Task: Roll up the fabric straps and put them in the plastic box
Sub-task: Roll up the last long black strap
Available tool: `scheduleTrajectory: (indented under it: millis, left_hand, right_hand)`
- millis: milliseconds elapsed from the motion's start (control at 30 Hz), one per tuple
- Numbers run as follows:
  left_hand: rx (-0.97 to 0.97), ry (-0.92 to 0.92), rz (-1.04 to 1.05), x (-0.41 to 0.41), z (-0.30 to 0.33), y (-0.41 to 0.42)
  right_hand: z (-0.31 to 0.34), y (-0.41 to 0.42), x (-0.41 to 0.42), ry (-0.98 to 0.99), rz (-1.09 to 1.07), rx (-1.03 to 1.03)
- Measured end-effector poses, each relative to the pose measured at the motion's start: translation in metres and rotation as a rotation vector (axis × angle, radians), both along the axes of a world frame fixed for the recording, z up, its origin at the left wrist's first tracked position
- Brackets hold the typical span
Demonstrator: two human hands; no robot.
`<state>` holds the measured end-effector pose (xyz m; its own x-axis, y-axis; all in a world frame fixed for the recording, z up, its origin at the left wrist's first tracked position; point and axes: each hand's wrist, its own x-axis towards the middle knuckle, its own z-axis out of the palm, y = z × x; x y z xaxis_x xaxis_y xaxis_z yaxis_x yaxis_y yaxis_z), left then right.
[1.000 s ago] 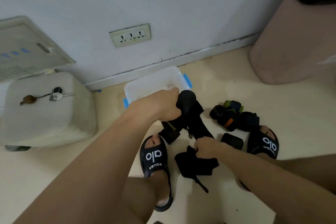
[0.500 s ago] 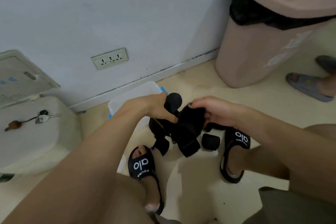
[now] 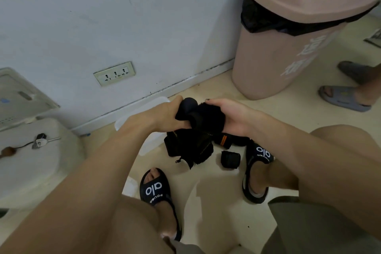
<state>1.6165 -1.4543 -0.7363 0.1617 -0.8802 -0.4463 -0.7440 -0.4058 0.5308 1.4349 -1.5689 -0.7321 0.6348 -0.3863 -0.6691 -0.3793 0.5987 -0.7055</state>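
Both my hands hold one black fabric strap (image 3: 203, 118) in the air above the floor. My left hand (image 3: 165, 116) grips its rolled end, and my right hand (image 3: 231, 116) grips the fuzzy part beside it. The loose length of the strap (image 3: 191, 146) hangs down below my hands. A rolled black strap (image 3: 230, 159) lies on the floor by my right foot. More straps, one with an orange stripe (image 3: 223, 140), lie behind it. The clear plastic box (image 3: 148, 140) stands by the wall, mostly hidden behind my left forearm.
A pink bin with a black liner (image 3: 288, 47) stands against the wall at the right. Another person's feet in grey slippers (image 3: 344, 98) are at the far right. A white block with keys (image 3: 41, 140) sits at the left. My feet wear black slides (image 3: 156, 192).
My right hand came up from the floor with the strap's loose end and now holds it close to my left hand. The view tilted up and to the right.
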Motion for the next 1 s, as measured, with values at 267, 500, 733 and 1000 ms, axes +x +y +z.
scheduleTrajectory:
  millis: [267, 500, 733, 1000]
  left_hand:
    - [-0.018, -0.023, -0.033, 0.009, -0.005, 0.000]
    - [-0.065, -0.033, -0.002, 0.008, -0.005, 0.000]
    - [-0.042, 0.003, 0.139, 0.008, 0.008, -0.002]
    - [0.016, 0.042, 0.188, 0.022, 0.006, 0.005]
  right_hand:
    - [0.006, 0.004, 0.003, -0.066, -0.009, 0.177]
    - [0.005, 0.006, 0.008, -0.109, -0.008, 0.168]
    - [-0.012, 0.006, -0.002, -0.048, 0.315, -0.095]
    - [-0.021, -0.001, -0.025, -0.075, 0.319, -0.188]
